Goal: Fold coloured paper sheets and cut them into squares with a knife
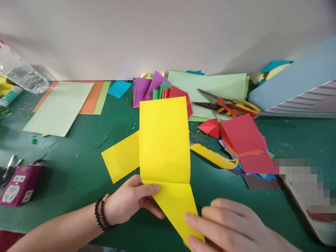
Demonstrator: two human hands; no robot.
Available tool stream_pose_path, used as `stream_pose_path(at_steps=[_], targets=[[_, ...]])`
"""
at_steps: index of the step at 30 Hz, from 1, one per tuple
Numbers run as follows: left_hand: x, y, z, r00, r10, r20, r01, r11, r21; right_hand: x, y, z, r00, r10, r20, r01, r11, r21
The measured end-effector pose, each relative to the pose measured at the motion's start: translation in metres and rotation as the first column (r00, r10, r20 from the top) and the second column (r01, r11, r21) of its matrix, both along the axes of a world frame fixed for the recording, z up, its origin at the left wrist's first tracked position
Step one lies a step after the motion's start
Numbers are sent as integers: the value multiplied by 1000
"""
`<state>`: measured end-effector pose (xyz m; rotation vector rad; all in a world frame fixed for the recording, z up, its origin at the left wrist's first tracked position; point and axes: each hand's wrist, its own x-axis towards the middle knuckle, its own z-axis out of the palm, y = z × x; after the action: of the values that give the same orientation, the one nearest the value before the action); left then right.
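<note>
A yellow paper sheet (165, 140) is held up over the green table (78, 168), with a crease across its lower part. My left hand (130, 204) pinches it at the crease, thumb on top. My right hand (231, 227) presses its fingers on the sheet's lower folded end at the bottom of the view. A second yellow paper strip (120, 157) lies flat on the table behind the held sheet, to its left.
Scissors (225, 105) lie on pale green paper (210, 85) at the back. Red paper pieces (246, 143) and a yellow serrated plastic knife (214, 157) lie to the right. Purple and mixed squares (149, 87) sit behind. A purple power strip (19, 183) is at left.
</note>
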<state>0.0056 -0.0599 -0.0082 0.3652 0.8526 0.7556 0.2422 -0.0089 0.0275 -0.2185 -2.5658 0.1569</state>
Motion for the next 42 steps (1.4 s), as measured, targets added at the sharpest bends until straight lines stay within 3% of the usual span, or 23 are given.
stream_pose_path(at_steps=[4,7,11,15,21,24,26,27,29,31,33,37,40,42], targets=[[-1,1,-4,998,64,24,-62,996,-61,1,10,-29,999,-36,-22,36,999,16],[-2,1,-2,997,67,42,-62,992,-108,2,13,-39,998,-61,27,61,998,11],[-3,1,-1,996,76,49,-68,986,-155,3,10,-39,996,-25,82,22,999,34],[-2,1,-4,997,56,58,-46,988,-148,4,4,-38,990,-82,119,85,996,-22],[-3,3,-7,996,24,86,-15,995,-97,5,5,-40,994,-91,52,95,993,-69],[-4,1,-6,997,-19,69,20,1000,-11,2,15,-40,991,-129,-43,117,968,-223],[-4,-2,-4,995,-83,53,79,995,60,-2,23,-39,957,-277,-89,214,876,-432],[-3,-3,-4,992,-114,50,110,990,88,-4,26,-38,934,-347,-81,246,793,-557],[-2,-5,-4,988,-152,27,147,980,135,-10,29,-37,922,-387,-23,215,561,-799],[1,-7,-4,989,-150,-17,150,972,179,-15,29,-37,935,-353,21,137,306,-942],[3,-9,-4,987,-150,-60,159,961,225,-19,27,-37,922,-387,17,83,153,-985],[8,-15,0,984,-135,-118,169,918,357,-22,26,-35,874,-477,-96,-91,32,-995],[14,-19,4,970,-141,-199,216,876,431,-22,29,-31,902,-387,-191,-229,-54,-972],[20,-20,5,959,-126,-253,231,865,445,-21,31,-29,919,-295,-262,-292,-61,-954]])
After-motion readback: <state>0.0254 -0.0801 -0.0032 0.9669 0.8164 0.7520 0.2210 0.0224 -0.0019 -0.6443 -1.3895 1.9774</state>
